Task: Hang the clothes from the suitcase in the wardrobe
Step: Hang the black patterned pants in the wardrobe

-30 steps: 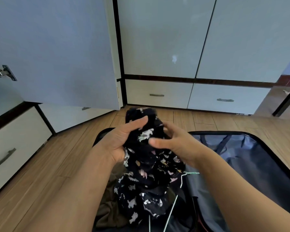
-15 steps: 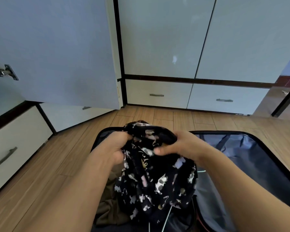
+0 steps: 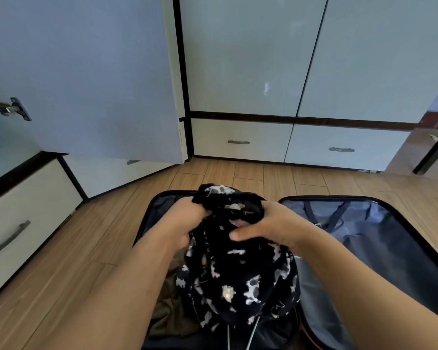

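Observation:
A black garment with a pale printed pattern (image 3: 238, 279) hangs bunched between my hands above the open black suitcase (image 3: 379, 233). My left hand (image 3: 185, 218) grips the fabric's top left edge. My right hand (image 3: 268, 226) grips the top right, thumb pressed on the front. A thin wire hanger (image 3: 253, 332) pokes out below the garment; its upper part is hidden in the cloth. An olive-brown garment (image 3: 170, 314) lies in the suitcase's left half. The wardrobe (image 3: 250, 59) stands ahead, its left door (image 3: 91, 77) swung open.
White drawers with metal handles (image 3: 238, 142) run along the wardrobe's base, and more drawers (image 3: 23, 218) stand at the left. The suitcase's right half shows grey lining with straps. Wood-look floor (image 3: 276, 175) lies between suitcase and wardrobe.
Both hands have lowered a little and gathered the garment wider apart at its top edge. The hanger, visible beside the cloth earlier, is now mostly covered by it.

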The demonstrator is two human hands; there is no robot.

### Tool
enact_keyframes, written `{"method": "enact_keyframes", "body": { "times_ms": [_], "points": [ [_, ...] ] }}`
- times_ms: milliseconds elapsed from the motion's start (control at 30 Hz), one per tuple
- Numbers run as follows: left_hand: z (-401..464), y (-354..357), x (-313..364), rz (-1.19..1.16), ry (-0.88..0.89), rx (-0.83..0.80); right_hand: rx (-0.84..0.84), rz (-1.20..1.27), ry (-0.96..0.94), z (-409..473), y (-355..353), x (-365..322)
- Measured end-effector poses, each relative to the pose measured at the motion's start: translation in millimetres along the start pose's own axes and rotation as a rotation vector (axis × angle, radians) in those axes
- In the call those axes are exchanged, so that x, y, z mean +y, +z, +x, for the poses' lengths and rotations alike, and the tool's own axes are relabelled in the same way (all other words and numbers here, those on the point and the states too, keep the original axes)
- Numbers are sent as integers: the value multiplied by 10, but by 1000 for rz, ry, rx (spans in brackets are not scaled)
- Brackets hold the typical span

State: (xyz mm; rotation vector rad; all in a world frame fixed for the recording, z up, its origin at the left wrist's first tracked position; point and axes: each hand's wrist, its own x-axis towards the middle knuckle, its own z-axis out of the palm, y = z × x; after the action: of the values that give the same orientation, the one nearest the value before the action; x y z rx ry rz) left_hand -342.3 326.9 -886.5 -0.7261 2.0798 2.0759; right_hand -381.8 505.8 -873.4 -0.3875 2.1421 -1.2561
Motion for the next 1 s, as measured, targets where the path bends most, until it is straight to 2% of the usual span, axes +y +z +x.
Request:
{"method": "enact_keyframes", "body": {
  "times_ms": [33, 100, 133, 167, 200, 233, 300, 333, 367, 400, 467, 533, 600, 633, 667, 700, 767, 833, 900, 933, 1000],
  "points": [
    [-41, 20, 27, -125, -42, -70, 107, -228, -1, 43, 25, 35],
    [-123, 66, 84, -228, -109, -189, 370, -570, -7, 116, 31, 73],
    [-147, 76, 116, -238, -134, -264, 467, -643, -9, 153, 11, 89],
    [-159, 67, 123, -185, -134, -323, 524, -599, 6, 177, -19, 99],
    [-139, 62, 101, -60, -118, -348, 540, -432, 51, 209, -76, 116],
    [-100, 71, 63, 170, -63, -314, 500, -178, 102, 225, -117, 98],
    [-17, 101, -22, 729, 82, -54, 306, 359, 200, 147, -101, 13],
    [36, 112, -87, 900, 129, 100, 182, 552, 229, 85, -75, -27],
    [71, 117, -137, 907, 139, 187, 77, 659, 251, 30, -58, -57],
    [99, 95, -163, 788, 109, 194, -13, 693, 258, -5, -63, -77],
    [130, 31, -142, 256, -20, 97, -79, 574, 222, -50, -73, -107],
    [53, 7, -69, -167, -135, -72, 75, 24, 127, 7, -64, -36],
    [-20, 24, -11, -288, -208, -190, 334, -560, 47, 97, -34, 56],
    [-73, 42, 26, -306, -232, -258, 444, -665, 1, 137, -8, 101],
    [-111, 46, 65, -318, -239, -334, 496, -652, -18, 175, -6, 153],
    [-126, 46, 93, -322, -222, -404, 483, -511, -5, 194, -31, 175],
    [-98, 28, 121, -153, -119, -480, 314, 79, 50, 170, -67, 124],
    [-15, 42, 78, 347, 65, -334, 134, 579, 159, 121, -65, 87],
    [86, 67, -1, 762, 192, -48, 37, 758, 260, 86, -52, 71],
    [105, 85, -31, 829, 214, 53, -15, 774, 269, 57, -60, 58],
    [125, 65, -84, 777, 178, 122, -89, 728, 223, 10, -78, 11]
  ]
}}
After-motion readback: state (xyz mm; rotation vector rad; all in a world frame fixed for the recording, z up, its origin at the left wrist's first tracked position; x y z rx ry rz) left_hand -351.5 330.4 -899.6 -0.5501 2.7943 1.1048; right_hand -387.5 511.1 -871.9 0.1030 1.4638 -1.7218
